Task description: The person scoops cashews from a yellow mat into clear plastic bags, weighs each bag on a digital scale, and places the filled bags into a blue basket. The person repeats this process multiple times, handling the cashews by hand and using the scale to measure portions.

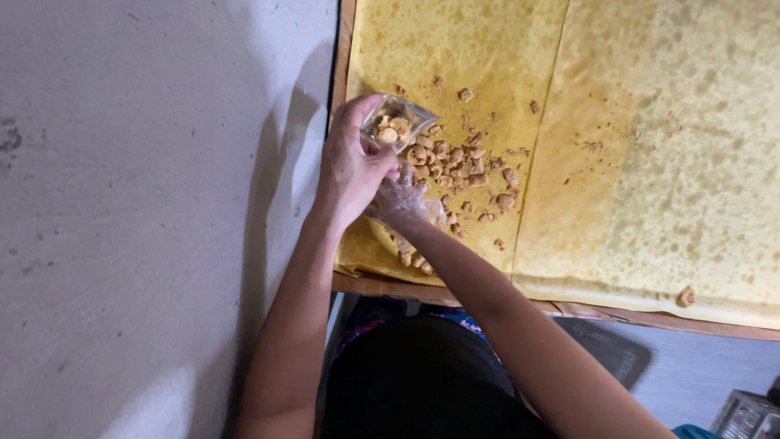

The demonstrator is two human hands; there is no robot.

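Note:
My left hand (351, 167) grips a small clear plastic bag (396, 122) that holds a few brown snack pieces. My right hand (404, 203), in a thin clear plastic glove, sits just below and beside the bag, over a heap of small brown fried snack pieces (459, 162). The heap lies on oil-stained yellow paper (455, 49) that covers a wooden table. What the gloved fingers hold is hidden behind my left hand.
A grey concrete wall (146, 203) runs along the left of the table. A second sheet of yellow paper (674, 146) covers the right part, with one stray piece (686, 297) near the wooden table edge (650, 319). A grey device (743, 415) sits at bottom right.

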